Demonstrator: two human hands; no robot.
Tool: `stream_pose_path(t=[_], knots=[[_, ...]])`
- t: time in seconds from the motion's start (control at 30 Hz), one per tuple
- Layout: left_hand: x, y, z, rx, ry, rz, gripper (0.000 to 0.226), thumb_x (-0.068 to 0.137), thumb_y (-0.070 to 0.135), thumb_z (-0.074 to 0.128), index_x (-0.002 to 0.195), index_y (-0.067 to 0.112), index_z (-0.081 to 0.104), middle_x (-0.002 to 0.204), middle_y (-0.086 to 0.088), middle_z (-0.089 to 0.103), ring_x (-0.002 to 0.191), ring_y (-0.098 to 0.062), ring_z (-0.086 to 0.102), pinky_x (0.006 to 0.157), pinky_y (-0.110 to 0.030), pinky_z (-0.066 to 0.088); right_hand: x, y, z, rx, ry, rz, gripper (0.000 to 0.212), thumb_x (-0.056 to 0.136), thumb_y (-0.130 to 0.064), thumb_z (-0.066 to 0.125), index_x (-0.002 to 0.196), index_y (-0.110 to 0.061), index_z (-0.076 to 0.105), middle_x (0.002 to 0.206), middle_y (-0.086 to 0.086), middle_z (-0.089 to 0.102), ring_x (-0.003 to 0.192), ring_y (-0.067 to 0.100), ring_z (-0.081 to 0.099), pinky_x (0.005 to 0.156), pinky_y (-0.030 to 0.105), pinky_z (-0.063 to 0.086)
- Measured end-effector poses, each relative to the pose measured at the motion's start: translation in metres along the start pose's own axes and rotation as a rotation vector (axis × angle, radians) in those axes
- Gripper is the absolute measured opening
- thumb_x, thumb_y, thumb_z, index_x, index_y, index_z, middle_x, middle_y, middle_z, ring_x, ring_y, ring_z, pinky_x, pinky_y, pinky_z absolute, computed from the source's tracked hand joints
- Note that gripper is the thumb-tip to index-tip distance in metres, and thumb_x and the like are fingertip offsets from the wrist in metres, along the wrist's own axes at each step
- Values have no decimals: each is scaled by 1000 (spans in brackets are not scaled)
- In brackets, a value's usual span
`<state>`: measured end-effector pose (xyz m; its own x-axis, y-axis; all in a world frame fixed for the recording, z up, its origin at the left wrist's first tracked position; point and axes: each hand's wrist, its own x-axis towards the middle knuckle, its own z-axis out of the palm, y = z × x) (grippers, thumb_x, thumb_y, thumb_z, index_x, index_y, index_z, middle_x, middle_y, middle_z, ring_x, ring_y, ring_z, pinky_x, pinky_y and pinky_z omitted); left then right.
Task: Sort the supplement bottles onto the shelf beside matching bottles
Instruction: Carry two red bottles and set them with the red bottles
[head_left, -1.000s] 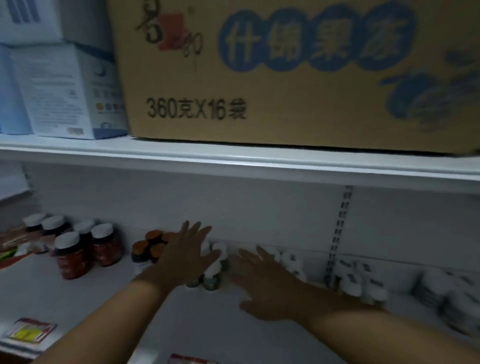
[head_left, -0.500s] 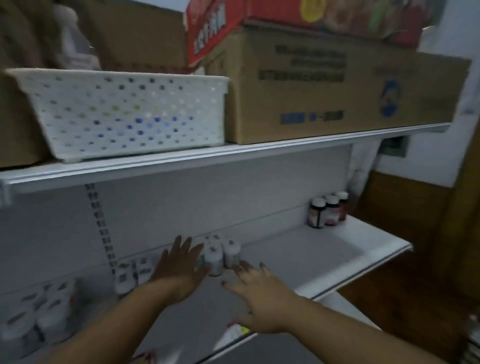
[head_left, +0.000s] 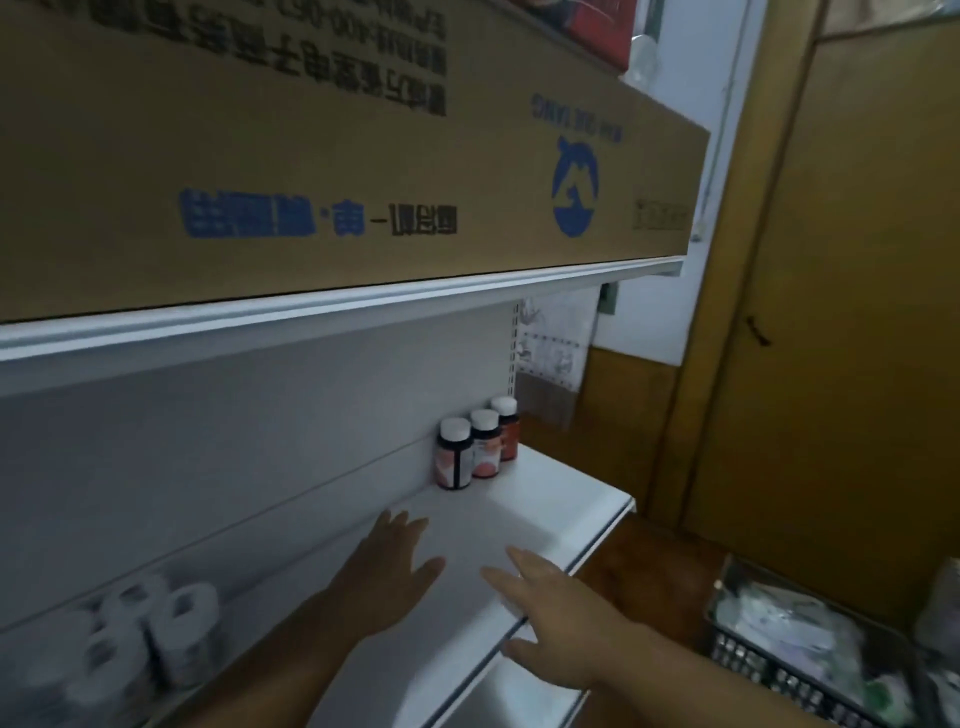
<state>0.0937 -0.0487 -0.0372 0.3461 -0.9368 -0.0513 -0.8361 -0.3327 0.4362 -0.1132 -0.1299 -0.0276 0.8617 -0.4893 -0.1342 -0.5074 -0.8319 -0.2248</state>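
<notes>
Three dark supplement bottles (head_left: 475, 447) with white caps and orange labels stand in a row against the back wall at the right end of the white shelf (head_left: 545, 519). My left hand (head_left: 387, 577) hovers flat over the shelf, fingers spread, holding nothing, below and left of those bottles. My right hand (head_left: 556, 623) is also flat and empty, near the shelf's front edge. A cluster of white bottles (head_left: 150, 634), blurred, sits at the lower left of the same shelf.
A large cardboard box (head_left: 311, 156) fills the upper shelf above. To the right are a brown wooden door (head_left: 831, 312) and, low down, a dark basket (head_left: 810, 654) holding packaged items. A lower shelf edge (head_left: 519, 696) shows beneath my right hand.
My view has swung right along the shelf, from the brown and white bottle groups to its right end. Both hands moved right with it, staying flat and empty.
</notes>
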Motion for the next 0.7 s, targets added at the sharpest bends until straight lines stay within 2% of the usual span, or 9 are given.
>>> stream_pose_path(t=[0.1, 0.27, 0.43, 0.6, 0.7], knots=[[50, 5, 3, -29, -14, -1, 67, 94, 48, 38, 148, 21, 11, 160, -2, 5, 147, -18, 1, 120, -35, 10, 32, 26, -17, -3, 31, 53, 73, 89, -45, 51, 147, -36, 7, 160, 4, 1, 147, 23, 5, 117, 39, 19], [116, 16, 7, -167, 11, -27, 75, 90, 42, 51, 149, 21, 10, 157, -3, 19, 142, -20, 26, 116, -32, 24, 81, 59, -25, 66, 68, 104, 74, 87, -47, 52, 147, -37, 8, 160, 0, 6, 145, 25, 16, 115, 40, 25], [145, 13, 43, -423, 25, -235, 78, 85, 30, 60, 148, 20, 15, 152, -3, 31, 136, -20, 36, 112, -35, 32, 112, 94, -2, 203, 95, 143, 76, 88, -46, 53, 148, -32, 9, 159, 0, 15, 144, 23, 22, 115, 34, 23], [173, 17, 55, -595, 176, -365, 67, 82, 16, 64, 140, 16, 30, 140, -8, 45, 123, -25, 48, 103, -36, 41, 151, 127, 12, 350, 55, 224, 76, 90, -46, 49, 149, -30, 5, 159, -4, 15, 145, 17, 20, 117, 30, 16], [194, 20, 58, -712, 272, -421, 63, 77, 10, 68, 133, 18, 40, 129, -5, 51, 119, -26, 51, 99, -37, 43, 181, 142, 7, 423, 73, 264, 72, 91, -42, 49, 149, -28, 8, 158, -5, 18, 144, 16, 23, 117, 31, 19]])
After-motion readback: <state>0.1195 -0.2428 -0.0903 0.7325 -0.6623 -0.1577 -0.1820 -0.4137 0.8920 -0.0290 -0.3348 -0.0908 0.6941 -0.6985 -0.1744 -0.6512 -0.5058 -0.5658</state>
